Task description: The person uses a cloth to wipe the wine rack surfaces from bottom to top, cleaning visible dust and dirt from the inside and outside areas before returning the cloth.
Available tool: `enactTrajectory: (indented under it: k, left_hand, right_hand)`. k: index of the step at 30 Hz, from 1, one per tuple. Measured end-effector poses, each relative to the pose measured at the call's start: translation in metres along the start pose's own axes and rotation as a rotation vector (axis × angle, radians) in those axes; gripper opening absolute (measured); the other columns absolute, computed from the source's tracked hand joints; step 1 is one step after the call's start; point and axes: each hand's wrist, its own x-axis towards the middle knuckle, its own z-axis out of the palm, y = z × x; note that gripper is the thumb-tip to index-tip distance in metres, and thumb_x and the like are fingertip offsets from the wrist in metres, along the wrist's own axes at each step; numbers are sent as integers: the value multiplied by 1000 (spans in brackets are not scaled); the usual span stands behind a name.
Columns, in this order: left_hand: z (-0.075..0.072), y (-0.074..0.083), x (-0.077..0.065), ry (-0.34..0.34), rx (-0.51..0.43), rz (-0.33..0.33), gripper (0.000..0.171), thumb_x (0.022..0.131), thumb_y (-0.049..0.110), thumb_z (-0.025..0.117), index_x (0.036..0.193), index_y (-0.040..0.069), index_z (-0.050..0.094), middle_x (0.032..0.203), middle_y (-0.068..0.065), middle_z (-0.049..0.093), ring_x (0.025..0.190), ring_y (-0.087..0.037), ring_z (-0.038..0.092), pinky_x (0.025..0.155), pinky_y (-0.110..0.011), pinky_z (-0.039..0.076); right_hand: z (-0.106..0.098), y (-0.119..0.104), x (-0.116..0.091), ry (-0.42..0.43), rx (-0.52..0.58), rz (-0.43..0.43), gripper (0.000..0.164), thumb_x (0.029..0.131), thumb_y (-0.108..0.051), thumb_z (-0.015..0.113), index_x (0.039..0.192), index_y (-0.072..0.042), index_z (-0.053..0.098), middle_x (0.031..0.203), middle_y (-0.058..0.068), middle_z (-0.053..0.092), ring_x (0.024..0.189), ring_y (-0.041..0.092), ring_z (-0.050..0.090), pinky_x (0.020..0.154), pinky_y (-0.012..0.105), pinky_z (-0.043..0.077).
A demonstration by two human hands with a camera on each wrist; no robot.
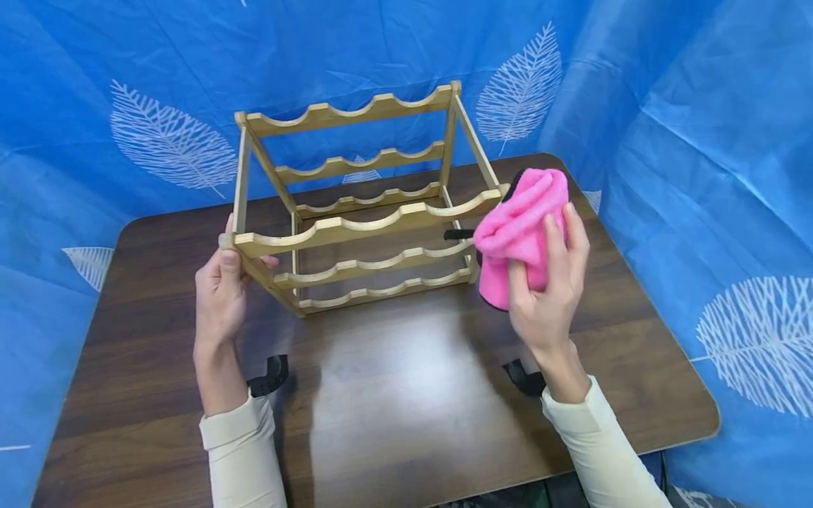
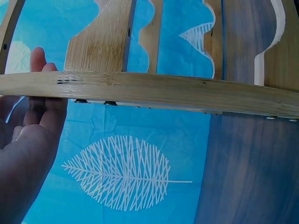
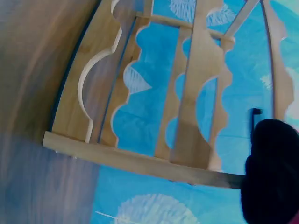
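A light wooden wine rack (image 1: 381, 224) with scalloped slats stands tilted above the table. My left hand (image 1: 219, 296) grips its left side at the near corner, the thumb on the near face; in the left wrist view, fingertips (image 2: 38, 58) show beyond the rail. A pink cloth (image 1: 517, 243) with dark edging is bunched in my right hand (image 1: 552, 289), between thumb and fingers. It lies against the rack's near right corner, which it partly hides. A short black strip (image 1: 459, 233) sticks out left of the cloth. In the right wrist view, a dark shape (image 3: 271, 172) covers the rail's end.
The brown wooden table (image 1: 406, 395) has rounded corners and reflects light in the middle. Blue sheeting with white leaf prints (image 1: 521, 81) hangs behind and beside it. Black curved wrist pieces (image 1: 269, 376) sit by both cream sleeves (image 1: 244, 451).
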Motion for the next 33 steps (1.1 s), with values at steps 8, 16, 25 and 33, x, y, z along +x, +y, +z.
enactTrajectory:
  k: [8, 16, 25, 33]
  left_hand:
    - [-1, 1, -1, -16, 29, -7, 43, 106, 32, 41, 113, 2, 70, 85, -7, 73, 107, -13, 60, 69, -13, 46]
    - [-3, 1, -2, -17, 30, -16, 46, 106, 33, 40, 136, 2, 59, 85, -5, 73, 57, -7, 43, 51, -19, 30]
    - [-4, 2, -1, -24, 39, -38, 42, 107, 28, 39, 130, 0, 62, 86, -6, 73, 110, -19, 63, 93, -23, 49]
    - [-4, 3, 1, -49, 3, -5, 41, 107, 25, 40, 121, -5, 65, 87, -7, 72, 101, -18, 67, 91, -21, 49]
  right_hand:
    - [13, 19, 5, -228, -144, 144, 64, 88, -3, 69, 147, 0, 44, 153, 15, 37, 140, 22, 35, 110, 45, 36]
    - [15, 16, 6, -216, -146, 153, 60, 88, -4, 71, 144, 0, 48, 146, 14, 47, 131, 26, 48, 106, 44, 41]
    - [16, 27, -13, -197, -161, 179, 55, 87, -6, 72, 139, -1, 55, 141, 13, 54, 126, 25, 54, 105, 43, 43]
    - [15, 64, -68, -443, -270, 411, 45, 84, -4, 74, 127, 4, 62, 127, 21, 62, 115, 37, 60, 92, 58, 47]
